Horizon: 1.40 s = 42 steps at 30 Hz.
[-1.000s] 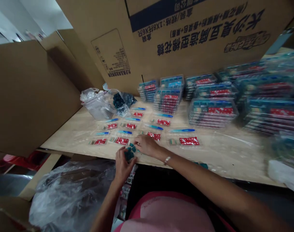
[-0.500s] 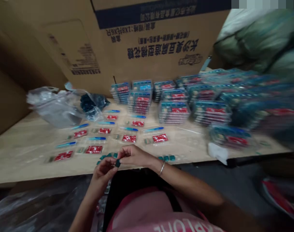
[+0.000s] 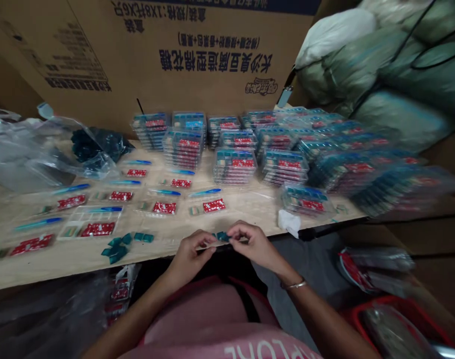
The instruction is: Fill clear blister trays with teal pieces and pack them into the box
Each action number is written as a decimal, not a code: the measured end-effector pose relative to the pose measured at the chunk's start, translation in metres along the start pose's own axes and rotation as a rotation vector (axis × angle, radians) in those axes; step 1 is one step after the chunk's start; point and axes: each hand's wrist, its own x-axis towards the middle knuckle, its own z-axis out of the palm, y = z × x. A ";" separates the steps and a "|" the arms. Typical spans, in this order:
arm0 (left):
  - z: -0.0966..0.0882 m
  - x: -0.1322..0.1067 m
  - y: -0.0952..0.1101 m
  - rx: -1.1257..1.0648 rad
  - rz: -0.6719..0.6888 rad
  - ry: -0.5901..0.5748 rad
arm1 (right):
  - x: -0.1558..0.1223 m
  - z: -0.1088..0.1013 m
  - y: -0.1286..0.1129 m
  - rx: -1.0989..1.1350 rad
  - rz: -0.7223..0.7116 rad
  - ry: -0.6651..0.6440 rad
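Note:
At the table's front edge, my right hand [image 3: 252, 245] has its fingertips closed at the right end of a short row of small dark-teal squares [image 3: 222, 236], apparently pinching the end piece. What lies under those fingertips is partly hidden. My left hand [image 3: 193, 253] hovers just left of this row, thumb and forefinger curved and apart, with nothing visible between them. Further left lie a loose heap of teal pieces [image 3: 117, 248] and a pair of teal squares [image 3: 144, 237]. Behind them, clear trays [image 3: 72, 219] hold red packets [image 3: 97, 229] and blue pens [image 3: 109, 209].
Stacks of filled clear boxes [image 3: 234, 167] line the back and right of the table [image 3: 249, 204]. A crumpled white tissue [image 3: 289, 223] sits at the front edge. Plastic bags [image 3: 29, 149] stand at left, and a large carton [image 3: 212, 85] rises behind.
The view has swung right. My hands, earlier together around a small teal piece, have separated; the right one has moved to the row of teal squares on the right.

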 end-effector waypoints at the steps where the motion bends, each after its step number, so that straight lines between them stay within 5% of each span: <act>1: 0.005 0.008 -0.002 0.109 0.075 -0.006 | 0.002 -0.011 0.007 -0.025 0.030 -0.004; 6: 0.016 0.028 -0.017 0.474 0.243 -0.087 | 0.016 -0.038 0.033 -0.042 0.146 -0.095; 16: 0.019 0.025 -0.020 0.556 0.205 -0.094 | 0.019 -0.047 0.043 -0.124 0.026 -0.218; 21: 0.021 0.019 -0.013 0.570 0.225 -0.127 | 0.012 -0.039 0.041 -0.284 -0.070 -0.143; 24: -0.006 0.002 -0.008 0.582 0.257 -0.033 | 0.007 -0.035 0.044 -0.333 -0.124 -0.066; 27: -0.061 -0.031 -0.010 0.703 0.145 0.325 | 0.009 -0.027 0.036 -0.353 -0.185 0.030; 30: -0.118 -0.072 -0.021 0.847 0.007 0.641 | 0.024 0.005 0.009 -0.338 -0.285 0.041; 32: -0.140 -0.094 -0.033 0.880 -0.020 0.694 | 0.044 0.043 -0.015 -0.314 -0.394 -0.058; 38: -0.142 -0.115 -0.067 0.935 0.042 0.619 | 0.119 0.175 -0.079 -0.576 -0.614 -0.513; 42: -0.144 -0.114 -0.074 0.968 0.083 0.660 | 0.145 0.215 -0.096 -0.662 -0.587 -0.606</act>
